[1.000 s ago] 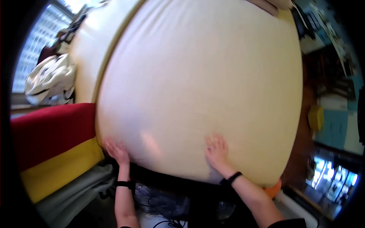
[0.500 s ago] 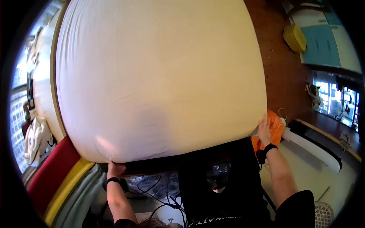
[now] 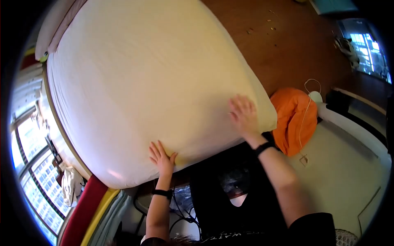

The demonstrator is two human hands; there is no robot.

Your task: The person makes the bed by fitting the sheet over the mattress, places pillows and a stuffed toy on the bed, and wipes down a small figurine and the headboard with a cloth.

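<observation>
A pale fitted sheet (image 3: pixel 164 74) covers the mattress in front of me, smooth on top with small creases along its left side. My left hand (image 3: pixel 163 159) lies on the sheet near the front edge, fingers spread and holding nothing. Farther right, my right hand (image 3: pixel 244 117) is over the sheet near the front right corner, its fingers apart and slightly blurred. Whether that palm presses on the cloth I cannot tell. Each wrist wears a black band.
Beside the right corner lies an orange cloth bundle (image 3: pixel 292 119) with a white cord across it. Red, yellow and grey-green padded panels (image 3: pixel 92 209) stand at the lower left. Black cables (image 3: pixel 180 211) hang below the bed edge. A cat (image 3: pixel 348 51) is on the brown floor at right.
Both hands have left the sheet's front corners and moved inward onto its top, fingers now spread. My view has turned, so the bed appears tilted and the orange bundle shows more fully.
</observation>
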